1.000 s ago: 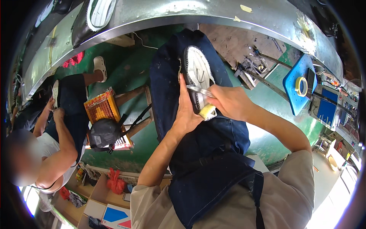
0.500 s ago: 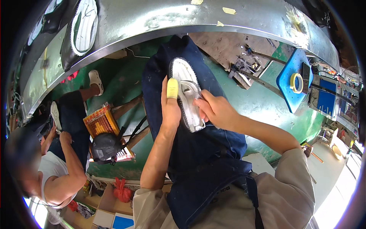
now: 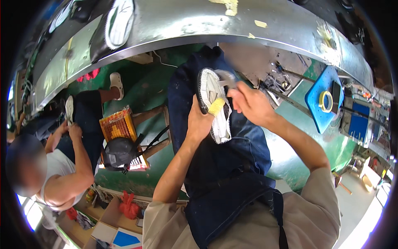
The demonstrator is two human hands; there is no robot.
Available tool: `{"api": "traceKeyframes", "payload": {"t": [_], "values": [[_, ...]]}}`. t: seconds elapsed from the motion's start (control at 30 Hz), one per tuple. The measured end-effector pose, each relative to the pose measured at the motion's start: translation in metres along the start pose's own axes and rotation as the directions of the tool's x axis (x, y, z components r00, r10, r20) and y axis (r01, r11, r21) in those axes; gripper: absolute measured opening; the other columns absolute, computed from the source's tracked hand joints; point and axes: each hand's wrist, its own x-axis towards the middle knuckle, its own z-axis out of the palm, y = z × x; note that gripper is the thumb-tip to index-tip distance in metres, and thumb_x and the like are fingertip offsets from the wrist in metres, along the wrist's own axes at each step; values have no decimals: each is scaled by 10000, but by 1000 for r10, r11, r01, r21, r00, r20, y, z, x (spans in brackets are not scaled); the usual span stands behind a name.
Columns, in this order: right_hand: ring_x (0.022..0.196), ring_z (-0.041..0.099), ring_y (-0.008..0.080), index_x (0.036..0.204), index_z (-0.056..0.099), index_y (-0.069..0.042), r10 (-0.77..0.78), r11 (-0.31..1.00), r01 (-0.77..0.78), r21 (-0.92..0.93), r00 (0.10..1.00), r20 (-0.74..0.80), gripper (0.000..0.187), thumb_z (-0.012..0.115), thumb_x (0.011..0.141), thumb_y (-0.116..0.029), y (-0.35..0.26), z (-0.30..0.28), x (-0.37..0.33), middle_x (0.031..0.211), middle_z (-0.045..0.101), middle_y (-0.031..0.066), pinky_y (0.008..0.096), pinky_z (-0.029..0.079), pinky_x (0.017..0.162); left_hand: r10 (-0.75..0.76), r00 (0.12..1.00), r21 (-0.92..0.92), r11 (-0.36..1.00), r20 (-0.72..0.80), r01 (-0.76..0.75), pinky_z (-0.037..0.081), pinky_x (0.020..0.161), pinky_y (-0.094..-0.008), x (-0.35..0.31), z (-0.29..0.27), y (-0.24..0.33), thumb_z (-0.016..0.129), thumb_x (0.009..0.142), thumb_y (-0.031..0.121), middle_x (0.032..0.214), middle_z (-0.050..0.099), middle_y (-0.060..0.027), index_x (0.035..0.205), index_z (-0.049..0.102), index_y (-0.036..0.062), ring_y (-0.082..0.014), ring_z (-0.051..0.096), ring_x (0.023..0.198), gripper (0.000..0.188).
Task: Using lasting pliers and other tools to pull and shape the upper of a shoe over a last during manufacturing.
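Observation:
A black shoe (image 3: 223,126) lies across my lap, its white underside turned up and a pleated, stitched-looking edge running round it. My left hand (image 3: 200,121) wraps the shoe's left side, the thumb, bound in yellow tape (image 3: 216,106), pressing on the underside. In my right hand (image 3: 256,104) is a pair of metal pincers (image 3: 226,79), smeared by motion, with its curved head at the shoe's upper right edge. Whether the jaws touch the shoe I cannot tell. My right fingers are closed round the handles. A dark blue apron (image 3: 232,195) covers my lap under the shoe.
A metal bench (image 3: 174,25) curves across the far side, with another white-bottomed shoe (image 3: 120,23) on it. At right stands a blue stool (image 3: 317,99) bearing a tape roll (image 3: 326,101). On the left, a co-worker (image 3: 68,170) sits near a black bag (image 3: 117,152) on a beaded seat (image 3: 118,126).
The pincers have moved from the middle of the underside to its upper right edge. My left thumb now slants across the underside. The whole view has shifted slightly.

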Motion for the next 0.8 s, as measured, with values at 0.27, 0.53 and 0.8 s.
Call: {"api": "traceKeyframes", "payload": {"t": [0.27,0.53,0.8], "values": [[641,644,119,1189,620,-8,490,710,-542,450,839,237,464,514,1079,-446,38,1,-54,825,678,65,258,420,515,41,998,-905,422,-42,-55,399,1165,-432,-23,-14,30,511,1012,596,1523,507,-189,1537,415,38,-309,529,1363,772],[668,603,74,1251,624,-44,526,748,-450,487,850,-24,440,561,1062,-436,40,3,-31,757,536,-19,225,371,534,66,978,222,969,199,-111,391,1185,-447,-72,-25,-2,786,903,276,1558,462,-244,1641,228,109,-360,493,1419,940],[772,685,212,1150,596,-30,40,986,1,-167,970,239,275,537,1071,-286,-8,-10,-23,956,673,94,365,508,646,198,978,-300,931,-58,-206,297,1218,-359,-66,15,-57,661,924,-26,1660,260,-172,1668,41,106,-258,334,1496,978]]}}
